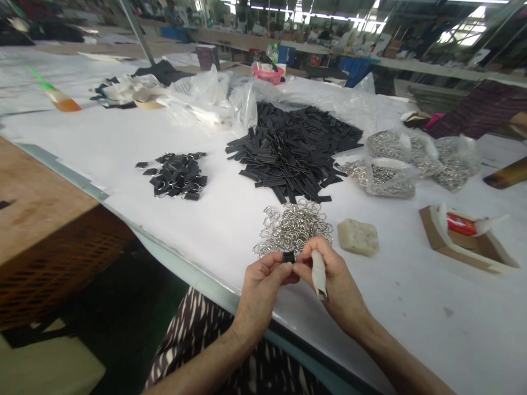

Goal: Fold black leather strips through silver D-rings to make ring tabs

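Both my hands meet at the near edge of the white table [123,164]. My left hand [261,282] pinches a small folded black strip piece [289,257] between thumb and fingers. My right hand [329,277] grips the same piece from the other side and also holds a white stick-like tool [319,274] against its palm. Just beyond my fingers lies a heap of silver metal rings [293,226]. A big pile of flat black strips [290,148] lies further back. A smaller pile of folded black strips with rings [178,175] sits to the left.
A pale waxy block [358,237] lies right of the rings. Clear bags of metal rings [395,164] are at the right, and an open cardboard box with a red tube [465,233] beyond. Crumpled plastic bags [206,96] sit at the back. A wooden bench [33,203] stands left.
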Available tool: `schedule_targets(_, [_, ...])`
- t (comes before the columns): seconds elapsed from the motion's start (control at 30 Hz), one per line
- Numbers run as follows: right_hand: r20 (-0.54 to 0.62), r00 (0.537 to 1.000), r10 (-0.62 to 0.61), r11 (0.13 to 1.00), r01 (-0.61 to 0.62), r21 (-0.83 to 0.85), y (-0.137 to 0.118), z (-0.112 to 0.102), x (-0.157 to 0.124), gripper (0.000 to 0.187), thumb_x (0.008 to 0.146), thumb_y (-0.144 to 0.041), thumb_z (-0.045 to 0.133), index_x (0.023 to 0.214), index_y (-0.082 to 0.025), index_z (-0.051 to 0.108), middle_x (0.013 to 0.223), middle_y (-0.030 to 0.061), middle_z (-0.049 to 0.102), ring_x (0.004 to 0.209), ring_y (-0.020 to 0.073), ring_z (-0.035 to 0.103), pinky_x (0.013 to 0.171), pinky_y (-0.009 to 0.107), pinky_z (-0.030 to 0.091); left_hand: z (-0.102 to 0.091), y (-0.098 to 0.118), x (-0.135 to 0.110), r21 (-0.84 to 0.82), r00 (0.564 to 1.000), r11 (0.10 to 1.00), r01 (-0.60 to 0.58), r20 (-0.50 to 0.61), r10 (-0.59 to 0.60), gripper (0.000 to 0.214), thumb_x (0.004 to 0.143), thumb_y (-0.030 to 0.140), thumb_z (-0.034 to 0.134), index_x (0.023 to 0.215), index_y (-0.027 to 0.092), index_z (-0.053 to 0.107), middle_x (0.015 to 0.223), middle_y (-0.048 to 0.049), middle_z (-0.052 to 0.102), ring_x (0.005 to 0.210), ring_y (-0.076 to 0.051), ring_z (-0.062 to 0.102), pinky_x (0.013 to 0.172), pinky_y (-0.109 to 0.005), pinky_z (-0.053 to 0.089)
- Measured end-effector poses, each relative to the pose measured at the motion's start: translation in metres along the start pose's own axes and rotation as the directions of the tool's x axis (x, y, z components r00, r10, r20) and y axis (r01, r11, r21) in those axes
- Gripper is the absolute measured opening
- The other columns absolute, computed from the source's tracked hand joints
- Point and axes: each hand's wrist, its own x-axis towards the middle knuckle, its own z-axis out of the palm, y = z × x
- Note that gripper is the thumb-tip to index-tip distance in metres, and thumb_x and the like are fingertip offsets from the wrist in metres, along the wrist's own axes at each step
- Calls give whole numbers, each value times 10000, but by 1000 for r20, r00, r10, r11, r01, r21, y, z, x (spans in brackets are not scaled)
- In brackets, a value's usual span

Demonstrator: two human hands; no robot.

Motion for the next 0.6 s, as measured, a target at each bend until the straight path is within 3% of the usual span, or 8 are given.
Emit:
schedule_targets(0.33, [-59,996,-69,992,62,-112,5,0,-1,75,797,-197,538,863,-225,515,843,2,609,739,149,553,650,268,431,3,4,-4,159,998,987,4,-65,7,102,781,198,591,828,131,653,690,-34,684,670,-178,644,706,-301,508])
schedule_targets(0.5, [-33,997,-71,994,68,-87,9,1,-1,50,811,-203,525,826,-223,482,797,-6,584,683,137,534,621,264,429,4,5,-6,288,998,957,-35,-38,48,122,810,221,554,825,163,660,705,-23,666,687,-171,631,692,-278,489])
schedule_targets(0.6, [-34,996,-86,992,83,-94,8,-2,0,75,798,-189,533,821,-222,469,790,-5,571,693,142,532,623,268,426,1,6,-4,442,994,892,-97,5,106,143,815,238,549,802,192,684,638,-2,617,603,-143,579,604,-247,462])
